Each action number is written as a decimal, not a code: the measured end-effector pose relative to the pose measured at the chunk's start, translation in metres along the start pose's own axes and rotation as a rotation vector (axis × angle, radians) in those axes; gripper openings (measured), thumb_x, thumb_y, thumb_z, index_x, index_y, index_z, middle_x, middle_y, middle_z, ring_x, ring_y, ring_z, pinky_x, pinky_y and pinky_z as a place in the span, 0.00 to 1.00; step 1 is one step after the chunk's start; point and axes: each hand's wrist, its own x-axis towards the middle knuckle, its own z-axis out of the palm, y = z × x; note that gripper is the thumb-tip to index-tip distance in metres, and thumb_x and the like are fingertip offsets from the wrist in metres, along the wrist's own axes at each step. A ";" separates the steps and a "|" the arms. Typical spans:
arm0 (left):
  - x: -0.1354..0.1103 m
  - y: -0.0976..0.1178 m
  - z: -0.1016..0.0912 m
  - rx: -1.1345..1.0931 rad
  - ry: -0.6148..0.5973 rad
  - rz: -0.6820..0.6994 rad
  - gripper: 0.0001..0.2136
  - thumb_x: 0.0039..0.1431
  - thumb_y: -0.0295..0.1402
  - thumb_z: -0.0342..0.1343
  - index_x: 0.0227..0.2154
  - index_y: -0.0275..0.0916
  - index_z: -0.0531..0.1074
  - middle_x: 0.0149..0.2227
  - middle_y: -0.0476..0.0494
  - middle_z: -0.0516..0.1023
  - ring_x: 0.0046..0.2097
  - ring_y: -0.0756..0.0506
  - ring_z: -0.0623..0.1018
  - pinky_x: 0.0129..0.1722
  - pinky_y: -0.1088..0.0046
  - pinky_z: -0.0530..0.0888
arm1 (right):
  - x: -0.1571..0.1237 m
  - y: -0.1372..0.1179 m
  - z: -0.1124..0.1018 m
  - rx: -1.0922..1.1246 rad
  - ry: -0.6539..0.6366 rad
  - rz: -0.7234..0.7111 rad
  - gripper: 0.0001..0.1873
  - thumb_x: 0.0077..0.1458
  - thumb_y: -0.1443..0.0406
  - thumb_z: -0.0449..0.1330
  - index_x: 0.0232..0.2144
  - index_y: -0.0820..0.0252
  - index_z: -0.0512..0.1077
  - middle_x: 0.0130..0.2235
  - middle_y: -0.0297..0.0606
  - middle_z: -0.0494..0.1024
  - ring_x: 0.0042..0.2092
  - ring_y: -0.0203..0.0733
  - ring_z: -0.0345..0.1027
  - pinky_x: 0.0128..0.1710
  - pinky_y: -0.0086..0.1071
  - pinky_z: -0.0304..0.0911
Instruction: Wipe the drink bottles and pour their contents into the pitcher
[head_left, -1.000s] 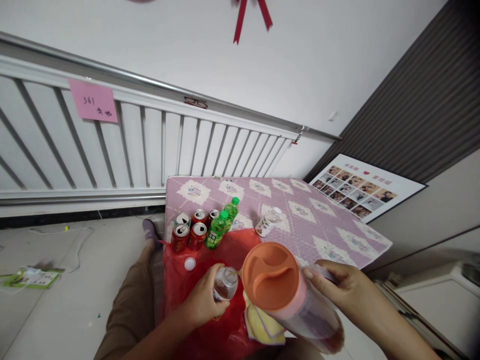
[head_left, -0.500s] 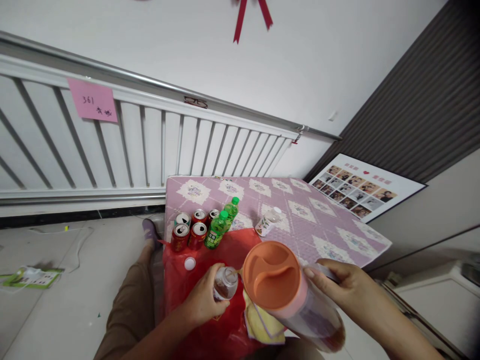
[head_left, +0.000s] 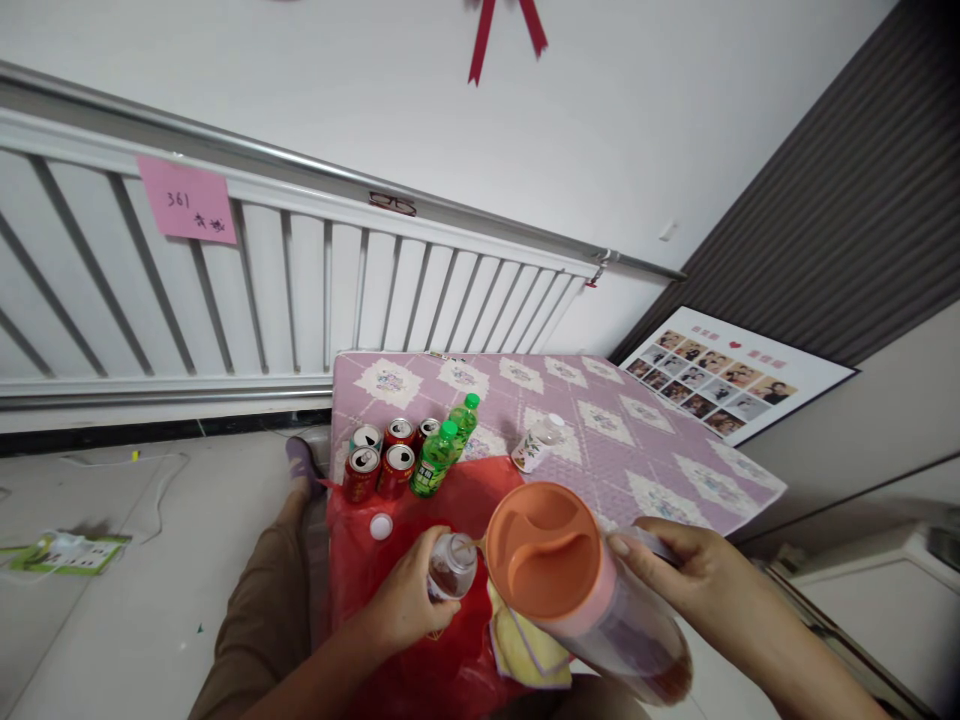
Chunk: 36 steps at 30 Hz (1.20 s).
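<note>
My right hand [head_left: 675, 570] grips the handle of a clear pitcher [head_left: 630, 645] with an orange lid [head_left: 544, 550]. The pitcher is tilted to the left, and brown liquid shows inside it. From its spout a thin stream runs into the mouth of a clear plastic bottle [head_left: 452, 568]. Fingers of my left hand [head_left: 409, 600] are wrapped around that bottle, which leans slightly toward the spout. A white bottle cap [head_left: 381, 526] lies on the red plastic sheet [head_left: 480, 485] beyond my left hand. Below the pitcher lies a folded yellow cloth [head_left: 525, 650].
Several open drink cans [head_left: 400, 470] stand at the left edge beside two green bottles [head_left: 433, 460]. A clear bottle with a white cap [head_left: 538, 442] lies or leans farther right on the purple patterned cover [head_left: 592, 480]. Behind is a white radiator [head_left: 420, 290].
Almost nothing differs. Both hands, the pitcher and the bottle keep their places while liquid keeps running; the view has shifted very slightly.
</note>
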 end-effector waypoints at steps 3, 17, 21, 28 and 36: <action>0.000 0.001 0.000 0.023 -0.004 -0.007 0.37 0.40 0.22 0.64 0.56 0.44 0.59 0.56 0.39 0.72 0.56 0.36 0.73 0.57 0.60 0.69 | 0.000 0.001 0.000 -0.013 -0.006 -0.002 0.26 0.55 0.45 0.53 0.18 0.58 0.62 0.21 0.29 0.57 0.25 0.35 0.53 0.21 0.27 0.51; 0.000 0.001 -0.001 0.007 0.003 0.002 0.37 0.41 0.22 0.65 0.56 0.44 0.59 0.56 0.38 0.72 0.56 0.36 0.73 0.57 0.60 0.70 | -0.001 -0.003 0.000 -0.032 0.020 0.000 0.26 0.53 0.45 0.54 0.17 0.57 0.61 0.19 0.29 0.57 0.23 0.35 0.53 0.20 0.27 0.51; 0.000 0.002 -0.001 -0.005 0.002 -0.003 0.37 0.40 0.22 0.65 0.56 0.44 0.60 0.56 0.39 0.72 0.56 0.36 0.73 0.57 0.59 0.70 | -0.001 -0.002 -0.001 -0.031 0.015 -0.016 0.27 0.54 0.44 0.53 0.17 0.57 0.62 0.19 0.29 0.58 0.23 0.34 0.53 0.20 0.27 0.51; -0.001 0.005 -0.002 0.008 0.001 -0.005 0.37 0.40 0.21 0.64 0.56 0.44 0.59 0.56 0.38 0.72 0.56 0.35 0.73 0.57 0.59 0.69 | -0.001 -0.003 0.000 -0.025 -0.003 -0.004 0.27 0.54 0.44 0.52 0.17 0.58 0.62 0.20 0.29 0.57 0.24 0.34 0.52 0.20 0.27 0.51; -0.001 0.004 -0.001 0.006 -0.005 0.001 0.38 0.41 0.21 0.64 0.57 0.44 0.59 0.56 0.38 0.72 0.57 0.36 0.73 0.57 0.60 0.69 | 0.001 -0.005 0.000 -0.039 0.012 -0.001 0.26 0.52 0.44 0.54 0.16 0.57 0.62 0.19 0.30 0.57 0.23 0.35 0.53 0.19 0.27 0.51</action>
